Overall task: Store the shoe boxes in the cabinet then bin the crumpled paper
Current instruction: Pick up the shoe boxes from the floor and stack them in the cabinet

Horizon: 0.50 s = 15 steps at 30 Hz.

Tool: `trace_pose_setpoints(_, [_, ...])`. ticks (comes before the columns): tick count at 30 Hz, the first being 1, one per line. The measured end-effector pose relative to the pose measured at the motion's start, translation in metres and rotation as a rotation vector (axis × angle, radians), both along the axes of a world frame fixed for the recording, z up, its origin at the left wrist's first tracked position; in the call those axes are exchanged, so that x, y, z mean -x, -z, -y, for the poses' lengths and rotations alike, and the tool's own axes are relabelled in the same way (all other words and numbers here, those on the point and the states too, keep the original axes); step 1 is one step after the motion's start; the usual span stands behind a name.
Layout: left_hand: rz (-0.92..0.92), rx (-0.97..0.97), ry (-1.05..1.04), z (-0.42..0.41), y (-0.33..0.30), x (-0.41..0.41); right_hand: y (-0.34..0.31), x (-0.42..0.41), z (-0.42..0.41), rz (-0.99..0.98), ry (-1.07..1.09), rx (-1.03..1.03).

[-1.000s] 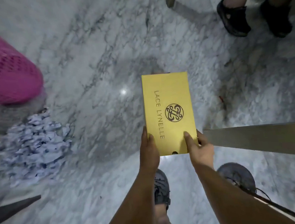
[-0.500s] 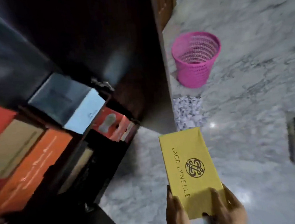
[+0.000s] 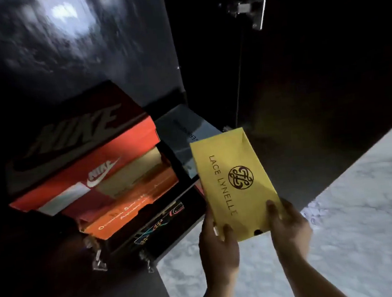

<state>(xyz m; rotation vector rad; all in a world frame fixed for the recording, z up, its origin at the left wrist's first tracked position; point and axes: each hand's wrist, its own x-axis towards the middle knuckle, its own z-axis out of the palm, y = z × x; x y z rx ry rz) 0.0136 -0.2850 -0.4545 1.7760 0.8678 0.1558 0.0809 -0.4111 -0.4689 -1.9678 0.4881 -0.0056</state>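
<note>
A yellow shoe box (image 3: pixel 235 175) printed "LACE LYNELLE" is held in front of the open dark cabinet (image 3: pixel 206 64). My left hand (image 3: pixel 218 243) grips its near left corner and my right hand (image 3: pixel 288 223) grips its near right edge, thumbs on the lid. Inside the cabinet, at the left, an orange Nike box (image 3: pixel 79 153) tops a stack of boxes, with an orange box (image 3: pixel 129 206) beneath it. A grey box (image 3: pixel 184 132) lies just behind the yellow one. A bit of crumpled paper (image 3: pixel 313 211) shows past my right hand.
A dark multicoloured box (image 3: pixel 159 225) sits on the lowest shelf. The cabinet door (image 3: pixel 47 279) stands open at the lower left, with metal hinges (image 3: pixel 98 258). Another hinge (image 3: pixel 249 6) shows at the top right. Marble floor (image 3: pixel 362 216) spreads to the right.
The view has swung from the floor and pink bin to the cabinet. Both hands have carried the yellow box up close to the stacked boxes.
</note>
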Motion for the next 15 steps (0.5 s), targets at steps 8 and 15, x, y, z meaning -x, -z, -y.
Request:
trace_pose_setpoints(8, [0.155, 0.109, -0.04, 0.03, -0.017, -0.03, -0.013, -0.043, 0.027, 0.016, -0.013, 0.068])
trace_pose_setpoints(15, [0.215, -0.135, -0.076, 0.031, -0.033, -0.06, -0.032, -0.071, 0.009, 0.08, -0.073, 0.03])
